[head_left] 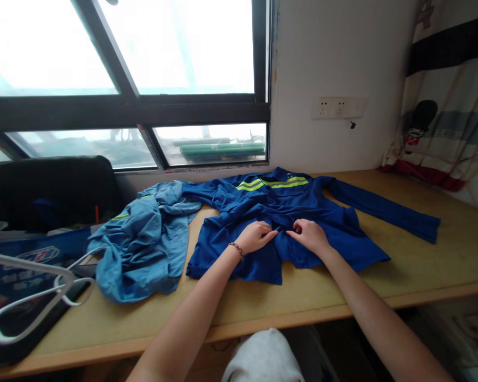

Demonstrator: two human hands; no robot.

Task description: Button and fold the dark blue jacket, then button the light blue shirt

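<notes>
Jacket [281,206], long-sleeved, yellow-striped blue cloth, lies under left hand [256,236] and right hand [310,235] (fingers bent; cannot tell if clamped).

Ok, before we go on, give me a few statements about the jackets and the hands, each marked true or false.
1. The left hand and right hand are both over the dark blue jacket. True.
2. The bracelet is next to the right hand. False: it is next to the left hand.
3. The light blue jacket lies left of the dark blue jacket. True.
4. The dark blue jacket's chest stripes are red. False: they are yellow-green and grey.
</notes>
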